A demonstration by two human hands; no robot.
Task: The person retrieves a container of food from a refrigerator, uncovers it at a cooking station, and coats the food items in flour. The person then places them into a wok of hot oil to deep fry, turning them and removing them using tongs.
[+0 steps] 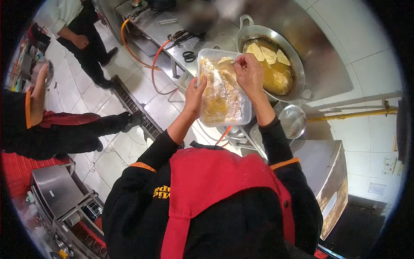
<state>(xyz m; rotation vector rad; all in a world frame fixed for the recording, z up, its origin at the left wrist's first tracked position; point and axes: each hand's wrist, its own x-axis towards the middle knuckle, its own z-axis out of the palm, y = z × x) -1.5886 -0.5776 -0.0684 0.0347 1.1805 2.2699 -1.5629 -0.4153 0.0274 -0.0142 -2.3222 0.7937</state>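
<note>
My left hand point(195, 98) grips the left side of a clear plastic container point(247, 113), its thumb over the rim. Inside lie yellowish pieces point(217, 105) dusted with white flour; their exact kind cannot be made out. Over the container's upper right part, my right hand point(250, 77) is closed in a pinch at the edge of a pale floured piece point(226, 64). Just beyond, a wide metal wok point(298, 60) holds yellow oil, with several pale flat pieces point(268, 55) floating at its far side and a foamy patch nearer me.
Black scissors point(189, 56) lie on the steel counter point(172, 48) beside orange gas hoses point(155, 64). A metal strainer or bowl point(292, 121) is right of my forearm. Two people stand at left: one person's hand point(80, 42), another's forearm point(38, 97). A floor drain point(133, 105) crosses the tiles.
</note>
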